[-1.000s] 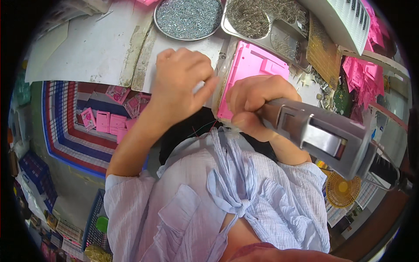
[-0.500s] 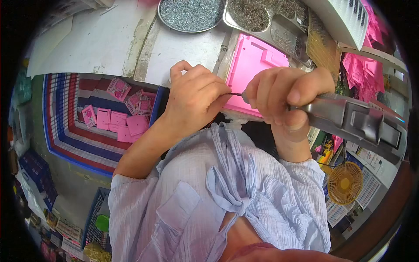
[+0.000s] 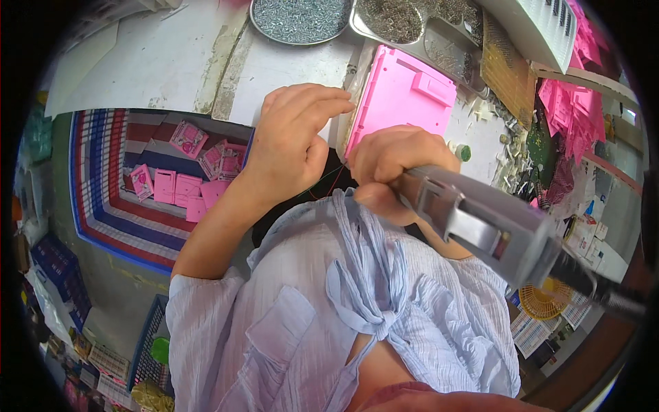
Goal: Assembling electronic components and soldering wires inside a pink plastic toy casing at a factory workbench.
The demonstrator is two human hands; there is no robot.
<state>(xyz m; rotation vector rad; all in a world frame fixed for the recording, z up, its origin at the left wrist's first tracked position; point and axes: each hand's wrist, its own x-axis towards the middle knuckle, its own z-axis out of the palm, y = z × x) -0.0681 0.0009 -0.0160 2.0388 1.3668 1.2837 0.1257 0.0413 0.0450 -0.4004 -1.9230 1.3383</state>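
My right hand [image 3: 401, 161] is wrapped round a grey power screwdriver [image 3: 494, 223] with a metal lever on its side and a black cord at its back end. The front end of the tool is hidden by my fist, over the near edge of a pink plastic panel [image 3: 398, 99]. That panel lies on the worktable and has a raised rectangular part near its far right. Just left of it, my left hand [image 3: 292, 137] is raised with its fingers stretched out and the thumb apart. Nothing shows in it.
A round metal dish of small silvery screws [image 3: 302, 20] and a divided metal tray [image 3: 429, 41] of screws and small parts stand behind the panel. At left, a striped lined bin [image 3: 110, 206] holds pink pieces. A yellow basket [image 3: 542, 302] is at lower right.
My left hand has drawn back left from the screwdriver's tip and opened. My right hand has brought the screwdriver left and nearer to me, its front end now over the panel's near edge.
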